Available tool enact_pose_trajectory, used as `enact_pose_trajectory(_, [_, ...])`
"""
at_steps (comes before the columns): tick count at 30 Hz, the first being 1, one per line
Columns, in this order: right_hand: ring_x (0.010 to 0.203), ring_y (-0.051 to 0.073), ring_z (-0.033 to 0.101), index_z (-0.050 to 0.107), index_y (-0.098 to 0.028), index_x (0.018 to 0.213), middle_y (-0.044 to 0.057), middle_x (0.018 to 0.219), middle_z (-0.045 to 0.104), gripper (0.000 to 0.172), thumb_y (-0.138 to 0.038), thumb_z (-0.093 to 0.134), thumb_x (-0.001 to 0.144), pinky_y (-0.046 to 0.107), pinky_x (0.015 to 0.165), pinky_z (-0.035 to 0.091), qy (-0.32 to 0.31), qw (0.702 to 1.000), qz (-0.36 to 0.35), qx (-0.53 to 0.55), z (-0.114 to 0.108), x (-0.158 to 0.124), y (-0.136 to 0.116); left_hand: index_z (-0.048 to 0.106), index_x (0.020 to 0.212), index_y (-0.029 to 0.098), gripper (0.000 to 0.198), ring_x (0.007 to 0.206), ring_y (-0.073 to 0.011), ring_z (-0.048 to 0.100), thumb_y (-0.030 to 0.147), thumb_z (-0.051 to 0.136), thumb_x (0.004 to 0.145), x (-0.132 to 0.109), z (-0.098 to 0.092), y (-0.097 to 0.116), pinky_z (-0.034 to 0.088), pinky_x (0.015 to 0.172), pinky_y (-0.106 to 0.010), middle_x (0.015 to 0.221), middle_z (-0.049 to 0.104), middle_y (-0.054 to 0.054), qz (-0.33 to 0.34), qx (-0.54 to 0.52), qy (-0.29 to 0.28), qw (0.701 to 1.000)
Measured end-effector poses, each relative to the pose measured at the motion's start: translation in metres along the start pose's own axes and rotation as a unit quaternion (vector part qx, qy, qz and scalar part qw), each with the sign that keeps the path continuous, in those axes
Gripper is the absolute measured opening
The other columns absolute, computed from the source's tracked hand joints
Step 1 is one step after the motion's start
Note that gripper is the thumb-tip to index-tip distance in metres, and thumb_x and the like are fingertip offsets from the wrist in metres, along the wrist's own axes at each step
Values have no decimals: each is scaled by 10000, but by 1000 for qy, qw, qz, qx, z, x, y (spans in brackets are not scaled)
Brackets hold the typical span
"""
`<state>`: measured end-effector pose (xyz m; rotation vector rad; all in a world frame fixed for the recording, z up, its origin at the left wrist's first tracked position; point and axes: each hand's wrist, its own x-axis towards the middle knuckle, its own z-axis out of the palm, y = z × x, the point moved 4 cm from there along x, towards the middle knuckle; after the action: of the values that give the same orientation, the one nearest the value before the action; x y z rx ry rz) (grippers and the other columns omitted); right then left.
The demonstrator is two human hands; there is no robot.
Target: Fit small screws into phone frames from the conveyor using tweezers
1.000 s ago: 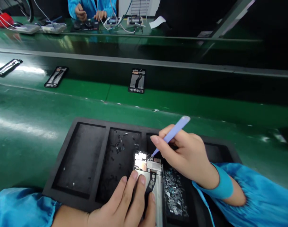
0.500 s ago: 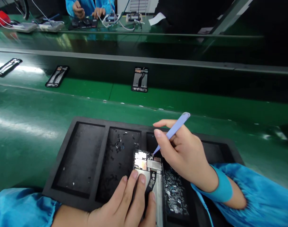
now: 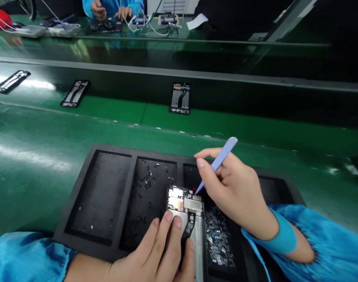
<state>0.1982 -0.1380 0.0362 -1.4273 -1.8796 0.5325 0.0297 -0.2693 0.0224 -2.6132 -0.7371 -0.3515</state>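
Note:
An opened phone [image 3: 193, 227], its back off and circuit board and dark ribbon cable showing, lies tilted over a black compartment tray [image 3: 127, 203]. My left hand [image 3: 162, 250] grips its lower part, fingers laid across the metal frame. Between the thumb and fingers of my right hand [image 3: 234, 188] are light purple tweezers [image 3: 218, 160]. Their tip points down at the upper right of the board, by small parts there; whether it touches cannot be made out. A blue wrist strap [image 3: 284, 231] circles my right wrist.
Small clear and metallic pieces [image 3: 220, 239] fill a compartment right of the phone; tiny dark bits [image 3: 146, 180] lie in one to its left. Beyond the tray, several opened phones, one of them central [image 3: 180, 98], lie on a green belt. A co-worker's hands [image 3: 124, 12] are across the line.
The tweezers' tip has moved a little right and down across the board with my right hand. The phones on the belt have shifted right. My left hand stays on the phone.

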Motion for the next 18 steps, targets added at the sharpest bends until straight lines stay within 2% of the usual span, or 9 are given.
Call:
enact_pose_trajectory(3, [315, 57, 314, 604, -183, 972, -132, 420, 344, 66, -205, 542, 965, 226, 356, 208, 20, 1000, 8, 0, -1, 0, -1, 625, 1262, 161, 371, 1112, -300, 708, 428, 534, 1020, 0, 1, 0, 559, 943, -374, 1225, 715, -141, 1, -9, -1, 1000])
enact_pose_trajectory(8, [324, 64, 332, 630, -195, 943, -111, 431, 391, 96, -279, 586, 952, 227, 351, 229, 16, 999, 41, 30, -2, 0, 1, 623, 1268, 149, 386, 1114, -305, 706, 428, 535, 1017, -1, 0, -1, 578, 931, -375, 1240, 705, -159, 8, -8, -7, 1000])
enact_pose_trajectory(12, [412, 97, 463, 650, -200, 889, -42, 527, 530, 218, -411, 649, 942, 239, 388, 342, 125, 977, 104, 139, -17, 3, 4, 605, 1306, 143, 420, 1110, -294, 707, 445, 518, 1027, -6, -2, -1, 581, 921, -363, 1264, 687, -179, 29, 8, 2, 1000])
enact_pose_trajectory(13, [446, 106, 499, 652, -201, 861, -26, 553, 553, 245, -430, 647, 947, 242, 413, 381, 128, 973, 111, 160, -18, 6, 2, 607, 1308, 143, 418, 1113, -292, 706, 439, 525, 1025, -7, -2, -1, 581, 921, -360, 1268, 685, -178, 27, 11, 3, 1000])
enact_pose_trajectory(15, [494, 115, 551, 662, -203, 811, -4, 596, 591, 289, -455, 641, 952, 244, 453, 445, 74, 979, 96, 165, -14, 17, -6, 611, 1316, 154, 406, 1129, -294, 698, 421, 536, 1020, -9, -3, -1, 578, 929, -362, 1279, 682, -168, 17, 12, 2, 1000])
enact_pose_trajectory(18, [552, 132, 626, 689, -204, 815, 20, 677, 665, 301, -476, 647, 939, 245, 504, 522, -77, 986, 22, 147, 8, 35, -22, 615, 1332, 175, 391, 1149, -294, 689, 399, 525, 1023, -9, -3, -2, 576, 933, -362, 1288, 682, -153, -2, 13, 11, 1000])
